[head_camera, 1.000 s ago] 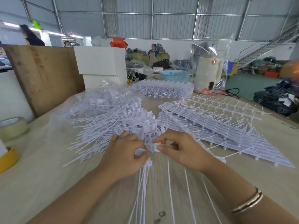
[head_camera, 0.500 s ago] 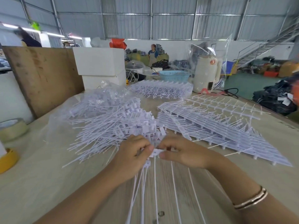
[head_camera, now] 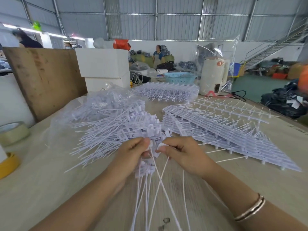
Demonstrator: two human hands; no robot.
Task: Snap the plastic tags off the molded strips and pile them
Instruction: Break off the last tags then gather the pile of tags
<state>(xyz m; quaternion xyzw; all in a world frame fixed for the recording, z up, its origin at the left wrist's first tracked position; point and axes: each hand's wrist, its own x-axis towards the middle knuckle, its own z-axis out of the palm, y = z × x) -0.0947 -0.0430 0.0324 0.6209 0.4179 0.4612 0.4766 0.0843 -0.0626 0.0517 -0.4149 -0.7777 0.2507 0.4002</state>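
White molded plastic throughout: thin stiff tails, small flat rectangular heads. A loose pile of snapped tags is spread across the pale wood-grain table, left of centre, tails fanned out, part of it lying on crinkled clear plastic film. Unsnapped molded strips are stacked flat at right, comb-like, with rows of pegs and side tails. A further batch of strips in a clear bag is seen behind, near the table's far edge.

No readable brand or label is found; faint print at the table's right edge is too blurred to read.

Left hand: fingers curled, thumb and forefinger pinched on a tag head, with a bunch of tags gripped beneath in the palm, long tails hanging toward the camera. Right hand: fingers curled tight, thumb and forefinger pinched on a small white tag head just beside the left thumb; a tail is trailed below it. The two hands are held nearly touching, just in front of the pile. A two-band metallic bracelet is worn on the right wrist.

Elsewhere: a clear tape roll and a yellow tape roll at left, a wooden board, stacked white boxes, a blue perforated basket, a cream cylindrical appliance. People are seen standing in the background.
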